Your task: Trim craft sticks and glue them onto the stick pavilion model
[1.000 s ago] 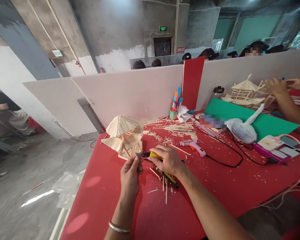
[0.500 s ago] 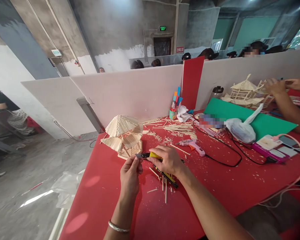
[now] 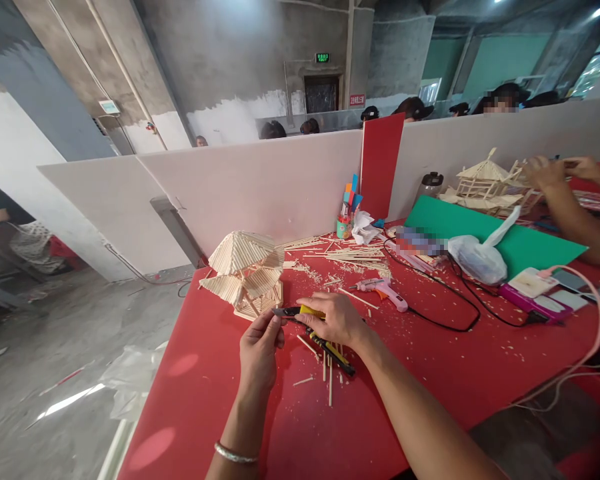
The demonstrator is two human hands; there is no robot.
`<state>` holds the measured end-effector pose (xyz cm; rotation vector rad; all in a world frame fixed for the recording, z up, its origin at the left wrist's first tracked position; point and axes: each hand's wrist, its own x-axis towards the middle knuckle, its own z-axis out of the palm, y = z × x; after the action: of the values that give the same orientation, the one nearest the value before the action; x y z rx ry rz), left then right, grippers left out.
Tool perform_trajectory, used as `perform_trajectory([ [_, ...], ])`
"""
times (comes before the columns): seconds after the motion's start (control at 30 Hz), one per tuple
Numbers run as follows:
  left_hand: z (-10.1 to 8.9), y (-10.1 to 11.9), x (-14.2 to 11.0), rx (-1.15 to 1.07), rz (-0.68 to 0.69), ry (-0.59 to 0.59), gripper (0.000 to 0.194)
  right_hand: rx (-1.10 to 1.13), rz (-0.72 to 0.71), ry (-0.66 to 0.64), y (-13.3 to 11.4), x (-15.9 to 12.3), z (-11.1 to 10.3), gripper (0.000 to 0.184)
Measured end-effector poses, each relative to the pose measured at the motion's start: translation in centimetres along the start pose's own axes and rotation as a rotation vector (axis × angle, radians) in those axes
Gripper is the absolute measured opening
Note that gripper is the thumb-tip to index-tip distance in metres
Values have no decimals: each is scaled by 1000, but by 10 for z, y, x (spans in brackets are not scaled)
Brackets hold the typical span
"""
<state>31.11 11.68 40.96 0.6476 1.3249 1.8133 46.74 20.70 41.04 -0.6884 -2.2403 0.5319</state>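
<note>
My right hand [image 3: 333, 320] is wrapped round a yellow and black utility knife [image 3: 306, 311], its blade pointing left. My left hand [image 3: 261, 340] is pinched closed at the blade's tip; whatever small piece it holds is mostly hidden by the fingers. Just beyond my left hand stands a pavilion model [image 3: 245, 270] built of thin wooden sticks, with a tiered roof. Below my right hand lies a black and yellow tool [image 3: 337, 357], partly covered, whose kind I cannot make out. Several short cut sticks [image 3: 330, 383] lie beside it on the red table [image 3: 220, 400].
A pink glue gun [image 3: 387, 293] with a black cord lies right of my hands. Behind it are loose sticks [image 3: 353, 255] and shavings. Farther right are a green board [image 3: 545, 239], a plastic bag [image 3: 480, 257] and a purple power strip [image 3: 533, 307]. Another person's hands [image 3: 545, 172] work at a second stick model [image 3: 485, 177].
The view has shifted very slightly. Both hands keep nearly the same pose, with the knife blade still at my left fingertips.
</note>
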Motion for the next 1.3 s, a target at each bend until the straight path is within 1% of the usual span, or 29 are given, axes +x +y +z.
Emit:
perform_trajectory([
  [0.23,-2,2,-1,8,-37,-60,40,11,5,-11,-1,0,-2,34],
  [0.37,-1,2,0,-16,-49,-55,41,-11,-2,-7,0,-1,-1,33],
  [0.67,-1,3,0,-36,-65,-48,35,-90,-24,1,-1,0,-1,30],
  [0.93,0,8,-1,-26,-81,-69,40,-66,-18,13,0,0,-1,34],
  [1.07,1,11,-1,-20,-82,-78,39,-36,-13,8,-1,1,-2,33],
  [1.17,1,11,0,-15,-60,-66,39,-26,-1,3,-4,1,-3,30],
  [1.3,0,9,2,22,-27,-20,40,-15,11,-7,-7,1,-3,28],
])
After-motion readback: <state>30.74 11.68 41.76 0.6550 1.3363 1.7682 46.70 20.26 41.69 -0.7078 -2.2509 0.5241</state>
